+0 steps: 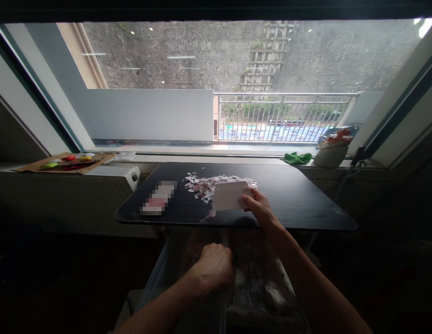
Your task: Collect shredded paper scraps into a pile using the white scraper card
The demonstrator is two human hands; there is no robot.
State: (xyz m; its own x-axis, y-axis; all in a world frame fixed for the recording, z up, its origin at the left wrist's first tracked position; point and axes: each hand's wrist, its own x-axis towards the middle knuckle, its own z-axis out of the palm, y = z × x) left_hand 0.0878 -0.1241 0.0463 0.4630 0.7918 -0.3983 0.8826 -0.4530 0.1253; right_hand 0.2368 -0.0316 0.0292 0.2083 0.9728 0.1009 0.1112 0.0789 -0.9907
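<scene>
My right hand (256, 204) grips a flat white rectangular piece (230, 196), thumb across its right end, just above the dark table (288, 197). Under and behind this piece spreads a pile of small pale paper-like bits (202, 186), partly hidden by it. A few bits (211, 214) lie at the table's near edge. Below that edge, my left hand (216, 264) is closed with its back towards me, over a clear plastic bin (163, 273). Its fingertips are hidden, so what it holds, if anything, does not show. Pale crumpled stuff (276, 297) lies dimly in the bin.
A pixelated pale strip (159, 198) lies on the table's left. A white radiator (113, 174) stands beside the table, with cardboard (31, 163) and coloured items behind. On the right sill are a green cloth (297, 158) and a pale container (330, 155). A window spans the back.
</scene>
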